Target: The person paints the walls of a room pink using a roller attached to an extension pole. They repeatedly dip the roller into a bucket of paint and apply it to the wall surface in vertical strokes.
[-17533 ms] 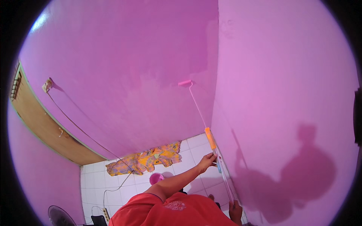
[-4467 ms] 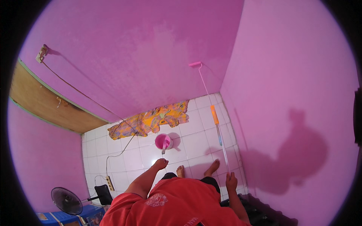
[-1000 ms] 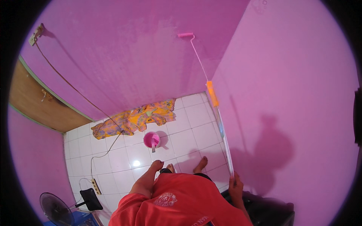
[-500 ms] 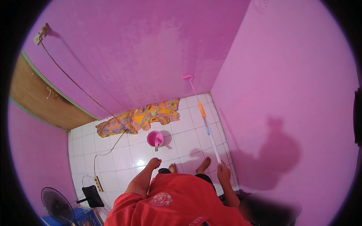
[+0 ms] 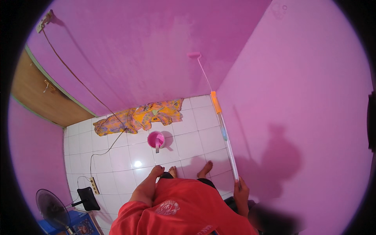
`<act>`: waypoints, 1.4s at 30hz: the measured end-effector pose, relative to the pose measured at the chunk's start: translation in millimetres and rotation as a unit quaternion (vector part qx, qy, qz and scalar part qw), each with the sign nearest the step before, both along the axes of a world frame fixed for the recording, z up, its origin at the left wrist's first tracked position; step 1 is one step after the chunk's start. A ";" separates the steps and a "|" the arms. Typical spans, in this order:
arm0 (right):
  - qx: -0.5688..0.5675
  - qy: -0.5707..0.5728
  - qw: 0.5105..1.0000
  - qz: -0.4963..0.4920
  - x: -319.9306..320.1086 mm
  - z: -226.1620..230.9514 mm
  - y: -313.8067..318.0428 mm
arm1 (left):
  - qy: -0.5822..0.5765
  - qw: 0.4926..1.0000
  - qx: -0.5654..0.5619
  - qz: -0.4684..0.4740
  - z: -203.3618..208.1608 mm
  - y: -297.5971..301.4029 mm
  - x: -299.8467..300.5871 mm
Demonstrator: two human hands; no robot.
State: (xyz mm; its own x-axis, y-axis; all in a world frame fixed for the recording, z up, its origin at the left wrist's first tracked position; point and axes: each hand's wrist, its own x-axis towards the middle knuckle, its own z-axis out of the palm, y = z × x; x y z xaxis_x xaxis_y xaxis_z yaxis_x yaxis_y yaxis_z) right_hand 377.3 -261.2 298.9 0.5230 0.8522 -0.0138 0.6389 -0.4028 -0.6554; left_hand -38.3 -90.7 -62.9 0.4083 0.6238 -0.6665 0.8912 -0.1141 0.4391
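Note:
My right hand (image 5: pixel 241 188) grips the lower end of a long pale pole on the right. The pole belongs to a paint roller (image 5: pixel 194 55); its orange handle (image 5: pixel 216 102) sits at the pole's far end, and its pink sleeve is against the far wall (image 5: pixel 164 58), near the corner. Nearer the middle, my left hand (image 5: pixel 157 170) hangs in front of my red shirt with its fingers curled closed; nothing shows sticking out of it. Just beyond it on the floor stands a bucket (image 5: pixel 149 141) of pink paint, with a flat pale stick (image 5: pixel 157 149) leaning in it.
A yellow patterned cloth (image 5: pixel 164 113) lies along the far wall's foot. A cord (image 5: pixel 78 78) runs from a wall socket (image 5: pixel 44 22) over the cloth to a power strip (image 5: pixel 94 185). A fan (image 5: pixel 53 209) stands at lower left, a wooden door (image 5: pixel 51 86) at left. The right wall (image 5: pixel 313 98) is close.
The roller has moved up the far wall, away from the floor. My right hand has shifted slightly right and down with the pole. My left hand stays closed in front of me.

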 end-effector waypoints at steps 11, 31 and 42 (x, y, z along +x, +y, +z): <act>-0.043 0.066 0.997 -0.026 -30.2 -15.2 -17.3 | -0.075 0.988 -0.030 0.132 7.7 29.9 13.4; -0.043 0.001 0.999 0.033 -13.2 -158.1 56.7 | -0.044 0.972 -0.035 0.230 31.4 10.2 -36.3; -0.179 0.012 0.984 0.021 1.0 -208.3 164.5 | -0.044 0.969 -0.073 0.230 61.0 -6.3 -39.6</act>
State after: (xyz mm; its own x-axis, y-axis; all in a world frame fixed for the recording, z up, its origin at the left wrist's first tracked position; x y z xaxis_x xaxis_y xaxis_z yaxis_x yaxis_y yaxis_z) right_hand 378.3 -96.7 90.6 0.4828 0.8115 -0.3291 0.6462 -0.5838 -0.4916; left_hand -77.9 -97.0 -1.8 0.1685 0.6551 -0.7365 0.7907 0.3562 0.4978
